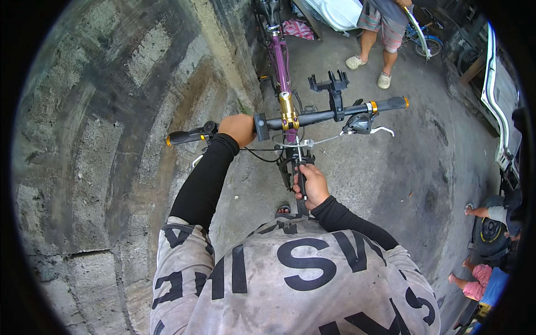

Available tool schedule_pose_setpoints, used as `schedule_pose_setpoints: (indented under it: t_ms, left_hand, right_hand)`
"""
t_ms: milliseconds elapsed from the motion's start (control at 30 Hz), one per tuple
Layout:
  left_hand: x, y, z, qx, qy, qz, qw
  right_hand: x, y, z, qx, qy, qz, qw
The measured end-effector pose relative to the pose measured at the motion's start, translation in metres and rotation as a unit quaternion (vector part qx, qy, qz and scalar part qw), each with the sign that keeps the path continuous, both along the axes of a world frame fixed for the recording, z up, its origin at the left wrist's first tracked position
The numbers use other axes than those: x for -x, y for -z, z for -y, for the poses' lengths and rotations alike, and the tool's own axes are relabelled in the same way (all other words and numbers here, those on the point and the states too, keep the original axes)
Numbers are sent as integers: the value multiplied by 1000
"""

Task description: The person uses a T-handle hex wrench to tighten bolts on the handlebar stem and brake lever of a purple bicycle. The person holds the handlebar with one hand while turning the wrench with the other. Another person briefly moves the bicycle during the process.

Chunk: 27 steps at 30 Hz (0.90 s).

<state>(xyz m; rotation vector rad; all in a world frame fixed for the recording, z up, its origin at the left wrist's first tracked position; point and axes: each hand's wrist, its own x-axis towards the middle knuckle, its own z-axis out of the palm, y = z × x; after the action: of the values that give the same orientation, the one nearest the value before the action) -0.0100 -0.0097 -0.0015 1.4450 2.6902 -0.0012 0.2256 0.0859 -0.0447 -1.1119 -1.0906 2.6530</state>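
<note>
A bicycle with a purple frame (pixel 278 62) stands in front of me, its gold stem (pixel 288 110) clamping a black handlebar (pixel 315 117). My left hand (pixel 238 129) is closed around the bar, left of the stem, beside a small black box-shaped device (pixel 261 127). Below the bar, my right hand (pixel 314 185) grips a slim black-handled tool (pixel 302 182) with a silver shaft. The shaft points up at the front of the bike under the stem; whether its tip touches a part, I cannot tell. A phone holder (pixel 335 89) and a brake lever (pixel 383 131) sit on the bar's right side.
A rough block wall (pixel 100 167) rises close on the left. Ahead stands a person in shorts and pale clogs (pixel 355 62), holding a long curved strip (pixel 417 29). At the right are a white vehicle panel (pixel 492 106), a wheel (pixel 491 229) and other people's legs (pixel 477 276).
</note>
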Motion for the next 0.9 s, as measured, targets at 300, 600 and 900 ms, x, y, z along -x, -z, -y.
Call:
schedule_pose_setpoints:
  t_ms: [300, 600, 900]
  left_hand:
    - [-2, -3, -1, 9, -12, 4, 1000]
    - [-2, -1, -1, 2, 0, 2, 1000]
    - [-4, -5, -2, 6, -14, -2, 1000]
  right_hand:
    - [-12, 16, -35, 188, -34, -63, 980]
    - [-6, 6, -11, -25, 41, 23, 999]
    - [-2, 0, -26, 268, -2, -16, 963]
